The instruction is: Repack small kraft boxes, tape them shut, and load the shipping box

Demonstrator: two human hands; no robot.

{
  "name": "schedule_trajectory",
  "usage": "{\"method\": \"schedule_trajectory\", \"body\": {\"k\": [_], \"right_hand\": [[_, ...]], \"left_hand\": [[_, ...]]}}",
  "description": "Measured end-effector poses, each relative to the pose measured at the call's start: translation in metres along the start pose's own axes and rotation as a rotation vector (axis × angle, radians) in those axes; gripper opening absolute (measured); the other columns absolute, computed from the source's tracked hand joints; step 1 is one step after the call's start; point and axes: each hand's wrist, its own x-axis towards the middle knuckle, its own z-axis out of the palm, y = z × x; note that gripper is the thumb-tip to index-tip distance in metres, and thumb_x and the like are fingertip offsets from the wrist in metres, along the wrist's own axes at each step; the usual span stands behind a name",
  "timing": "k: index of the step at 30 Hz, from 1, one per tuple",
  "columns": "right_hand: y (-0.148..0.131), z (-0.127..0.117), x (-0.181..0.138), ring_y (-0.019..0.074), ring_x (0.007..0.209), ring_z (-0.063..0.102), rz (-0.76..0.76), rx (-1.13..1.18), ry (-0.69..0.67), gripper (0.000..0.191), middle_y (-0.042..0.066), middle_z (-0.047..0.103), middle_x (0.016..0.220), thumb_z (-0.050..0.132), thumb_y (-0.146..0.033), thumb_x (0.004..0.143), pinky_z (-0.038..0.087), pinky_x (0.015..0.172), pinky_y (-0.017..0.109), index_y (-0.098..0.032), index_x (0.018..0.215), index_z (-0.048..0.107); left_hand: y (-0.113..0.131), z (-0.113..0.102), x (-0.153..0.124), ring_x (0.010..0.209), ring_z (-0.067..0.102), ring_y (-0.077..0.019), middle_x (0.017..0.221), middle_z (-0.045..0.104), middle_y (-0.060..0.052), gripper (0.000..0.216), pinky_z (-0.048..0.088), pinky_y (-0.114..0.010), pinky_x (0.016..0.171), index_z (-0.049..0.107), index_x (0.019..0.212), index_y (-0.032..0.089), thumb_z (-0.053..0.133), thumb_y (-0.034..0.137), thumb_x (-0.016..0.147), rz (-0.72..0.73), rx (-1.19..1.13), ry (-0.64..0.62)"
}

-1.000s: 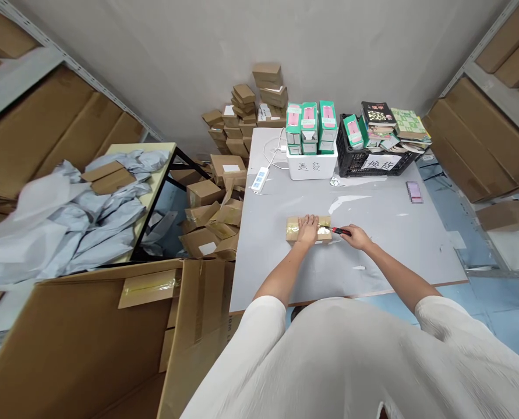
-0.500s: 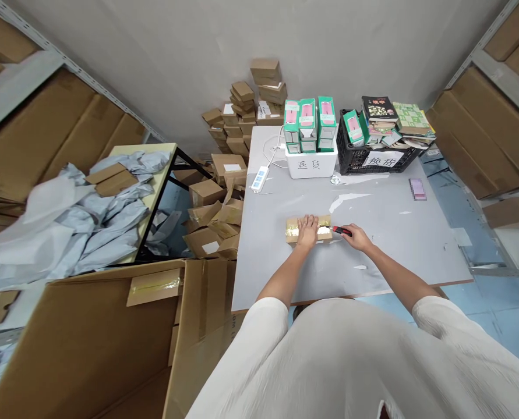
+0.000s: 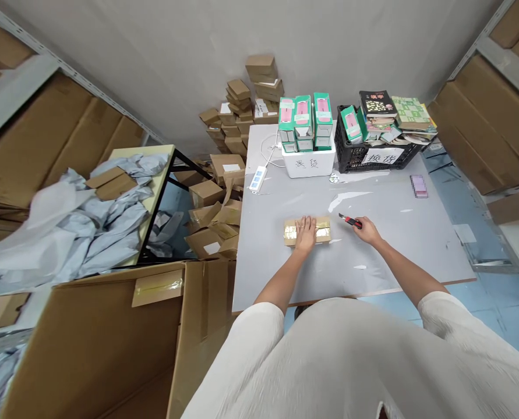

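A small brown cardboard box (image 3: pixel 323 231) with shiny clear tape along its top lies on the grey table (image 3: pixel 268 273). My left hand (image 3: pixel 305 233) rests flat on top of it, fingers stretched out and pressing down. To the right of the box, my right hand (image 3: pixel 366 230) grips a red and black box cutter (image 3: pixel 352 221). The cutter's blade points left toward the box, apart from it. Part of the box's top is hidden under my left hand.
Behind stand a white bin (image 3: pixel 308 165) of green-and-pink boxes and a black crate (image 3: pixel 375 158) of books. A power strip (image 3: pixel 258 179) lies at the table's left; a purple stack (image 3: pixel 419 186) lies at right. A large open carton (image 3: pixel 207 331) stands at lower left.
My right hand has drawn the box cutter away from the box, to the right and slightly up. My left hand stays on the box.
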Motion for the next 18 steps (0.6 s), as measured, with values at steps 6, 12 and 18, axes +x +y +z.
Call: {"method": "schedule_trajectory", "body": {"k": [6, 12, 18], "right_hand": [[0.036, 0.012, 0.004, 0.0292, 0.104, 0.072, 0.290, -0.088, 0.024, 0.034, 0.017, 0.073, 0.126, 0.069, -0.037, 0.092, 0.055, 0.084, 0.034, -0.018, 0.119, 0.078], [0.078, 0.022, 0.001, 0.0349, 0.110, 0.072, 0.446, -0.128, -0.008, 0.037, 0.022, 0.071, 0.123, 0.069, -0.044, 0.093, 0.056, 0.087, 0.042, -0.018, 0.117, 0.077], [0.089, 0.033, -0.010, 0.0363, 0.119, 0.068, 0.535, -0.150, -0.073, 0.042, 0.024, 0.067, 0.130, 0.069, -0.039, 0.097, 0.054, 0.094, 0.044, -0.015, 0.132, 0.069]], "left_hand": [[0.002, -0.003, -0.008, 0.171, 0.024, -0.0353, 0.178, 0.040, -0.018, 0.065, 0.008, -0.065, 0.140, 0.041, 0.172, 0.015, 0.040, 0.027, 0.108, -0.002, -0.035, 0.003], [0.002, -0.009, -0.013, 0.173, 0.020, -0.0355, 0.182, 0.033, -0.016, 0.073, 0.007, -0.064, 0.141, 0.035, 0.175, 0.017, 0.048, 0.031, 0.104, -0.008, -0.042, -0.051], [-0.004, -0.017, -0.016, 0.174, 0.017, -0.0316, 0.185, 0.025, -0.014, 0.067, 0.009, -0.057, 0.142, 0.037, 0.173, 0.018, 0.042, 0.039, 0.110, -0.007, -0.037, -0.090]]}}
